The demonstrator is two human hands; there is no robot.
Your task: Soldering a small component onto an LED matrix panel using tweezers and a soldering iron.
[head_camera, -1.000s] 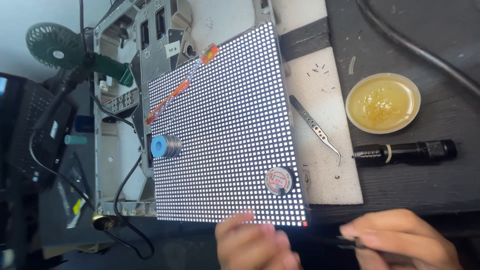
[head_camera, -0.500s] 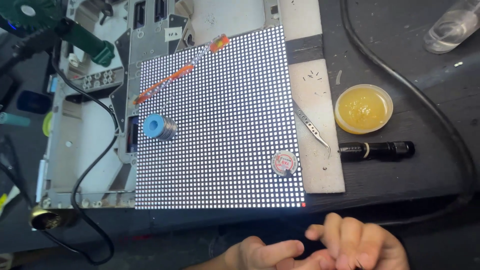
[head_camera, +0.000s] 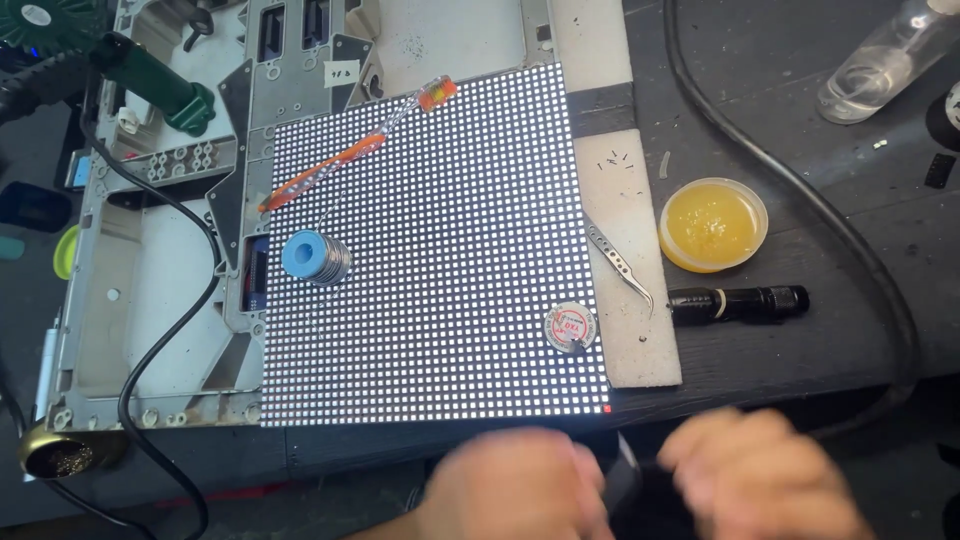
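Both hands are motion-blurred at the near bench edge — left hand [head_camera: 520, 485], right hand [head_camera: 765, 480] — with a dark object [head_camera: 625, 478] between them; I cannot tell their grip. Just beyond, the lit white-dotted square LED panel [head_camera: 430, 250] carries a blue-capped solder spool [head_camera: 315, 258] — a careless bump could roll it off.

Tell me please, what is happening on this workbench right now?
A person's left hand and right hand are close together at the near edge of the bench, blurred, with something dark between them; I cannot tell what. Just beyond them lies a lit LED panel. On it rest a solder spool, an orange screwdriver and a small round tin. Tweezers, a flux pot and a black torch lie to the right.
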